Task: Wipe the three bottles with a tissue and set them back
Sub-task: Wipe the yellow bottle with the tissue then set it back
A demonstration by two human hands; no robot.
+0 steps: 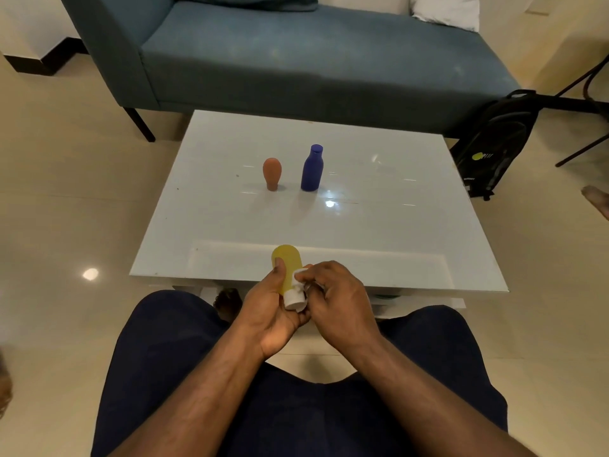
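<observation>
A: Three bottles show in the head view, and only one is off the desk (379,232). The yellow bottle (286,263) sits in the left hand (270,311), white cap (294,296) pointing back toward the person, just over the desk's near edge.

B: How are the fingers set?

A: The left fingers (280,270) are clamped around the yellow body, thumb pressed on its side. The right hand (336,301) has its fingers pinched together on a small white tissue (300,274) held against the shoulder of the bottle, right above the cap.

B: And the other two?

A: The orange bottle (272,173) and the blue bottle (312,168) stand upright near the middle of the desk, beside each other but apart, well beyond the yellow one.

B: So what makes this wipe go well?

A: Likely a steady left grip while the bottle is turned bit by bit, so the tissue reaches every side, including the groove where cap meets body. The tissue looks bunched small; spreading it would cover more surface. Squeezing a soft tube too hard could pop the cap, so a light hold seems wiser.
</observation>
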